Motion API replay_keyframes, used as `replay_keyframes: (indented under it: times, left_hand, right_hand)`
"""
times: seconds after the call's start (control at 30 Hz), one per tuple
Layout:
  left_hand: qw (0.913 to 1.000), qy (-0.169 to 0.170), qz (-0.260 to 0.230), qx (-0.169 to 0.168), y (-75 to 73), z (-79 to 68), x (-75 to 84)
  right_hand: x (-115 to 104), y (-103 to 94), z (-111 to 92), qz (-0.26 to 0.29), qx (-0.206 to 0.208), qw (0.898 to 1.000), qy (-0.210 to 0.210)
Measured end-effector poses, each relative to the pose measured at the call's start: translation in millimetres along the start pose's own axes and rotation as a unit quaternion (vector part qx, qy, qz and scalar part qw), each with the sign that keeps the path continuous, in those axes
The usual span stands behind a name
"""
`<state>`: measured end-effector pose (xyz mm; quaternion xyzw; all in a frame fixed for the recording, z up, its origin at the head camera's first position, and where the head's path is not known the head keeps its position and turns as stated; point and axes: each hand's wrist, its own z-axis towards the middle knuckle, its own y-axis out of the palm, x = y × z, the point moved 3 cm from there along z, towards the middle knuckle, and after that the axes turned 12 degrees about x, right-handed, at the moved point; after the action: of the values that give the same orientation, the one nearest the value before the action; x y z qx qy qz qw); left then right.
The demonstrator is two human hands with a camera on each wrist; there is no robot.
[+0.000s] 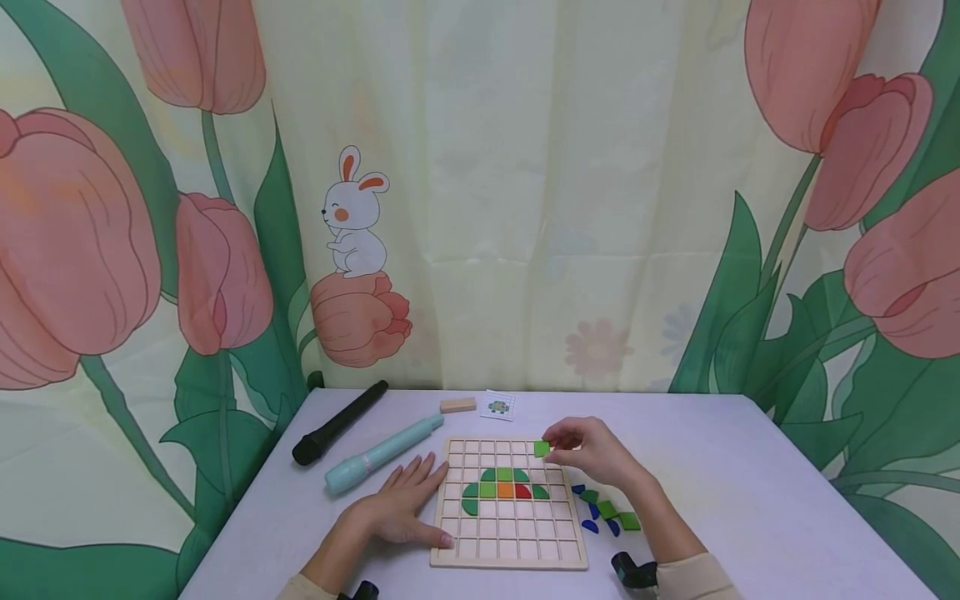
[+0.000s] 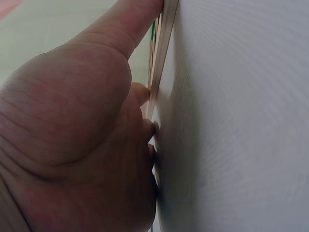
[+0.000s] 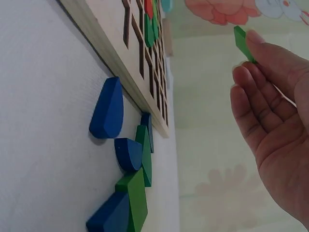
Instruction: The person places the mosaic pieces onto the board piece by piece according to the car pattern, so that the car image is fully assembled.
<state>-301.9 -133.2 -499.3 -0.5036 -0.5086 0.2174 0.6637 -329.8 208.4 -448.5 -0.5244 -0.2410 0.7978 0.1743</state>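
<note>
A wooden grid board lies flat, with green, orange and red pieces set in its middle cells. My right hand pinches a light green square block between thumb and fingers over the board's far right corner. In the right wrist view this block stands clear of the board, held at the fingertips. My left hand rests at the board's left side, fingers spread on the table and thumb on the frame. The left wrist view shows that thumb against the board's edge.
Loose blue pieces and green pieces lie right of the board. Behind it are a small picture card and a wooden block. A black microphone and a light blue cylinder lie at the left.
</note>
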Motion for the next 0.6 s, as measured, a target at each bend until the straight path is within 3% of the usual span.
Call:
replay_keyframes:
  times: [0.6]
  left_hand:
    - [1.0000, 0.001, -0.001, -0.002, 0.4, 0.8, -0.5]
  right_hand:
    - [-17, 44.4, 1, -0.012, -0.100, 0.995, -0.025]
